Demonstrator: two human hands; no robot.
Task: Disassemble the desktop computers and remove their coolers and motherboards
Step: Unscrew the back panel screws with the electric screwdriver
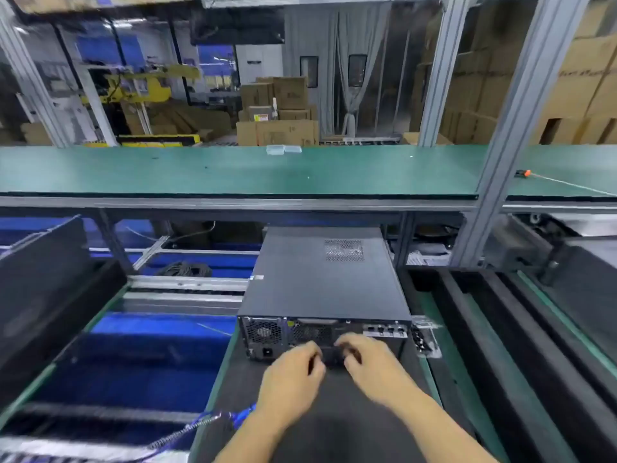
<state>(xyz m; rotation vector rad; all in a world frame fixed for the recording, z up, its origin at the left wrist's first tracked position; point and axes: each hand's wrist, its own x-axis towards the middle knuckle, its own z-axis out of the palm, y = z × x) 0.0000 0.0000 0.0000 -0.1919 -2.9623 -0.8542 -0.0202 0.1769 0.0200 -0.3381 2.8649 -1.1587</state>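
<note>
A black desktop computer case (320, 282) lies flat on a dark mat (334, 436), its rear panel with fan grille and power socket facing me. A mesh vent shows on its closed top cover. Both my hands are at the lower middle of the rear panel. My left hand (290, 375) has its fingers curled against the panel. My right hand (367, 362) likewise curls its fingers onto a dark part there. The picture is blurred, so what the fingers hold cannot be made out. A blue wrist strap with a coiled cord (200, 426) hangs from my left wrist.
A long green bench (233, 172) runs across behind the case, with clear plastic trays (283, 149) and an orange-tipped tool (522, 173) on it. Blue bins (133, 362) lie left, black foam blocks (500, 345) right, a black panel (43, 282) far left. A clear bag (425, 339) sits beside the case.
</note>
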